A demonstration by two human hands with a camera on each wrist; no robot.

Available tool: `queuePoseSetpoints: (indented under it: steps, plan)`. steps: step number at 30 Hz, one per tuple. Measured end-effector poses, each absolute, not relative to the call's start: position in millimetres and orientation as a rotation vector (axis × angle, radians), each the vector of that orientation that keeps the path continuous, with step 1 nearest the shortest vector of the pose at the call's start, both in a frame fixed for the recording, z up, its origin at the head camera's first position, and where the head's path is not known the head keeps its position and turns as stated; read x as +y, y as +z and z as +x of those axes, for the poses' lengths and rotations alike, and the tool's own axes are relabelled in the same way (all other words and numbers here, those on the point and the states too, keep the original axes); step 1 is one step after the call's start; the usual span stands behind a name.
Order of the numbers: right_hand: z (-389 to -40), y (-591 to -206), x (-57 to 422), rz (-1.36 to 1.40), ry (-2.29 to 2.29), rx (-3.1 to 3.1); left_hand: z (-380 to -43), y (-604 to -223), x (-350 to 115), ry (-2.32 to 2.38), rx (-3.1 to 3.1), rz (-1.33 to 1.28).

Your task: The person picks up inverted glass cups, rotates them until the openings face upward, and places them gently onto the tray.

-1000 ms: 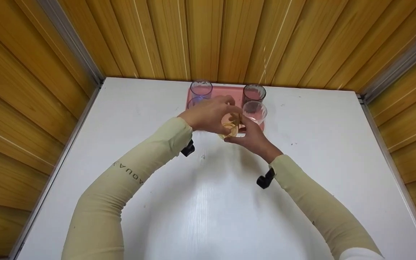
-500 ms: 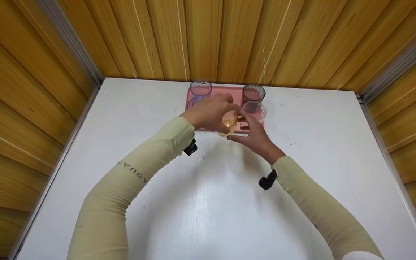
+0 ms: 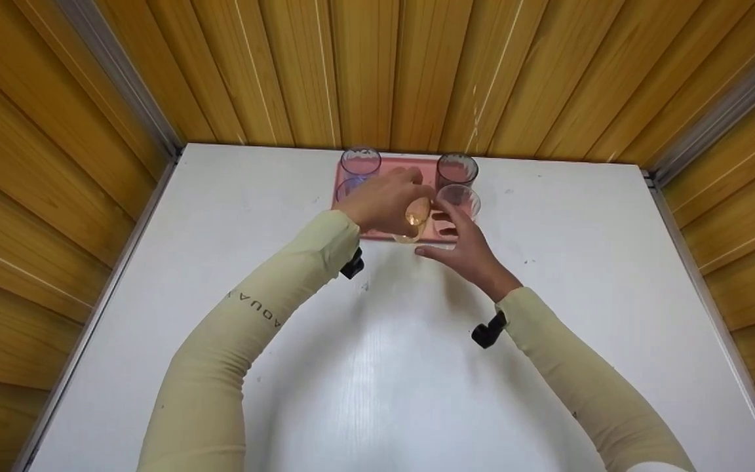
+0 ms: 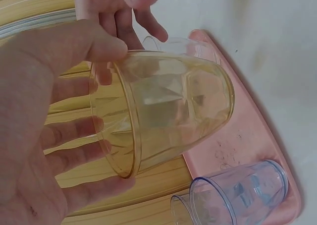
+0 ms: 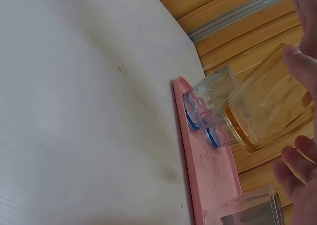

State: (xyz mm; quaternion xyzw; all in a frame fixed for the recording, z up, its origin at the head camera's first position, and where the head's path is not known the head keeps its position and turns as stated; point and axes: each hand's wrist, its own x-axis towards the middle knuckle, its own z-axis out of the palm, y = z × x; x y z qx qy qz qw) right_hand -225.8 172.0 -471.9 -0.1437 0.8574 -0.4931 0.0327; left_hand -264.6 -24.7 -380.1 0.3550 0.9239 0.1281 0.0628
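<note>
My left hand (image 3: 384,200) grips a clear yellow tumbler (image 4: 173,101) near its rim, thumb on one side and fingers on the other. In the left wrist view the tumbler hangs above a pink tray (image 4: 247,140), apart from it. Beside the tumbler is my right hand (image 3: 468,246), its fingers spread and curved around nothing. The right wrist view shows a gap between its lower fingers and the yellow tumbler (image 5: 270,103). On the tray's left side stand two blue tumblers (image 3: 360,162), the nearer partly hidden by my left hand. A colourless tumbler (image 3: 466,196) stands close to my right fingers.
A dark grey tumbler (image 3: 457,172) stands at the tray's back right corner. The tray lies at the far edge of a white table (image 3: 364,367), close to the wood-panelled wall (image 3: 364,72). Panelled walls also rise on the left and right.
My right hand has let go of the yellow tumbler and its fingers have opened away from it. The left hand keeps its hold, and the tumbler has shifted slightly towards the tray.
</note>
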Motion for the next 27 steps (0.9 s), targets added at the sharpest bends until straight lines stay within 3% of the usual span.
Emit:
queuePoseSetpoints:
  steps: [27]
  plan:
    - [-201.6, -438.2, 173.2, -0.537, -1.66, 2.568, -294.0, -413.5, -12.6, 0.256, 2.819, 0.973]
